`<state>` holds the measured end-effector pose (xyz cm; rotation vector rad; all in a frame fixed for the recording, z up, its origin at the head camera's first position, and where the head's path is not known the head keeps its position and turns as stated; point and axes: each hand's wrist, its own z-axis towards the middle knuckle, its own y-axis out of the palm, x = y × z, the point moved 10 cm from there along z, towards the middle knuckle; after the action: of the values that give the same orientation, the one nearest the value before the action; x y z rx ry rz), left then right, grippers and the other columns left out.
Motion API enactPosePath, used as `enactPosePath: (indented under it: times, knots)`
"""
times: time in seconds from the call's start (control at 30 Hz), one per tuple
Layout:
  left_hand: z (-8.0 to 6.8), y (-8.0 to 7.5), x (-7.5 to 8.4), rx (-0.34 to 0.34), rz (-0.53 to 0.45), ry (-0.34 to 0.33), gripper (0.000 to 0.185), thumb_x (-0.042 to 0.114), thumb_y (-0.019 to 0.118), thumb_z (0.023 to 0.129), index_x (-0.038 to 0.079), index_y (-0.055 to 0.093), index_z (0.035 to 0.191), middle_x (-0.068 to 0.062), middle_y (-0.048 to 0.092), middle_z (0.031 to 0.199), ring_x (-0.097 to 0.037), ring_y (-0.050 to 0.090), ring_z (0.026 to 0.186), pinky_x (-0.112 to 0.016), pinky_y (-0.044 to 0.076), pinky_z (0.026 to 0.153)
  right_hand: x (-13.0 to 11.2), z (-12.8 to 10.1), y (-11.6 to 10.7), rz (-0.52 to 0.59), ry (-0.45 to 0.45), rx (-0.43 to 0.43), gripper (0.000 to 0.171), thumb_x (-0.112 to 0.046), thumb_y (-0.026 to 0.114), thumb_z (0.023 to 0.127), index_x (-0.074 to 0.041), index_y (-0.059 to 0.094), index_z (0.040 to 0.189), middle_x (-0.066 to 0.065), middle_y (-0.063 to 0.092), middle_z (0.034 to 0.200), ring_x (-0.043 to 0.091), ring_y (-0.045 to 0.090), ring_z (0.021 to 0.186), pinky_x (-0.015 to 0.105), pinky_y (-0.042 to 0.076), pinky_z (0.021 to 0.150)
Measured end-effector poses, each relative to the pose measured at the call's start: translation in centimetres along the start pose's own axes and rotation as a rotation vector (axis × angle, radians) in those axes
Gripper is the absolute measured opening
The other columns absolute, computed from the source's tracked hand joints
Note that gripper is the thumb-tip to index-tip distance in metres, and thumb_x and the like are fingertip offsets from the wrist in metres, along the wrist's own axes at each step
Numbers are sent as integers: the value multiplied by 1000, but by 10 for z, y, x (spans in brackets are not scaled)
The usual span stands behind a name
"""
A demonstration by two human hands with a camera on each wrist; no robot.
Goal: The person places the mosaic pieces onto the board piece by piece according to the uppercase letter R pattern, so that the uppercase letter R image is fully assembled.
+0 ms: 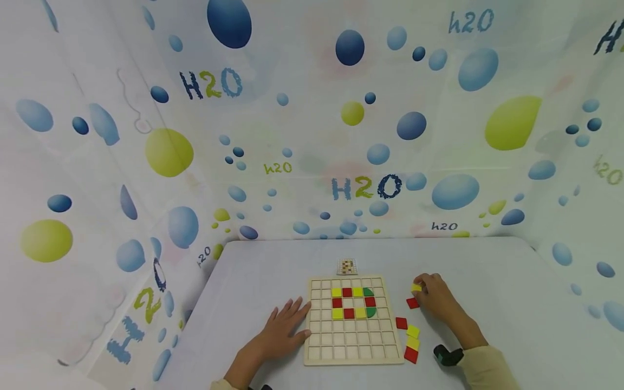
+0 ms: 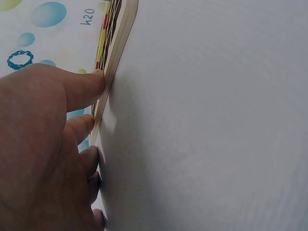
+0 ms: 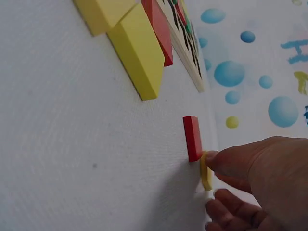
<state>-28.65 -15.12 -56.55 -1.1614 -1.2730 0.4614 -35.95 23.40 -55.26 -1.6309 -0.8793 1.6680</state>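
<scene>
- Under both hands, spread wide: white table [image 1: 487,271], ringed by a curtain [image 1: 292,135] printed with blue and green bubbles.
- Against the left fingertips: wooden grid board [image 1: 351,355], flat on the table, bearing a ring of yellow, red and green tiles [image 1: 353,302] in its upper rows; most cells bare.
- Flat and splayed on the table: left hand [image 1: 283,327], fingers straight, holding nothing, tips [image 2: 91,79] pressed to the board's left edge, as the left wrist view shows.
- Off the board's right side: right hand [image 1: 436,297], fingers curled, thumb and forefinger [image 3: 226,161] pinching a yellow tile [image 3: 206,171] that seems close to or just touching the table.
- Just beside those fingertips, toward the board: a lone red tile [image 3: 193,137], lying flat, near the pinched piece.
- Nearer the wrist than the fingertips: a loose cluster of red and yellow spare tiles [image 1: 409,338] by the board's lower right corner.
- Beyond the board's far edge, well apart from either hand: a small pattern card [image 1: 346,266], detail too small to read.
- Likely trouble: thin pinch at the tile's edge, so a slip and drop; fingers brushing the red tile and knocking it askew; a nudge to the board's edge jolting seated tiles.
</scene>
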Motion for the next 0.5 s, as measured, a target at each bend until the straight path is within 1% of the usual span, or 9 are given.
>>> enactPosePath:
  times: [0.07,0.1,0.17,0.23,0.3,0.4,0.5]
  knots:
    - [1,1,1,-2,-1,2,72,54,56,105,20,37,166,-13,28,174,-42,22,161,-74,13,124,0,-3,-3,-24,22,7,27,-14,73,98,2,64,118,22,57,110,30,56,97,51,59,92]
    - [1,1,1,-2,-1,1,72,54,56,105,20,37,166,-13,28,174,-43,22,161,-74,13,124,1,-5,-3,-33,42,-3,30,-18,74,98,2,63,117,21,57,109,30,56,96,50,59,90]
    - [0,0,2,-3,-1,-2,72,53,57,105,20,37,166,-14,28,174,-43,22,161,-74,13,124,0,-9,-2,-51,65,-39,34,-24,77,96,1,61,113,19,57,103,29,55,92,47,57,84]
    - [-1,-1,3,-1,2,-5,71,52,58,105,19,37,165,-14,28,174,-43,22,161,-73,12,124,-3,-15,2,-68,70,-78,36,-26,80,95,0,60,109,15,56,97,27,54,87,43,54,78]
    - [-2,-3,4,2,4,-8,71,51,58,105,19,38,165,-14,28,173,-43,22,161,-73,12,125,-7,-20,7,-71,59,-96,35,-23,81,94,0,60,107,12,55,93,24,53,85,39,53,76]
    - [-2,-4,5,4,6,-8,71,51,58,105,19,38,165,-14,28,173,-43,22,161,-73,12,125,-17,-24,10,-65,5,-58,28,-13,80,93,2,62,107,11,57,94,23,54,85,40,57,79]
    - [-2,-3,6,4,5,-8,71,50,58,105,18,38,165,-14,29,173,-43,22,161,-73,12,124,-24,-24,12,-57,-43,-18,25,-8,79,92,2,63,109,11,59,97,23,54,87,43,60,84]
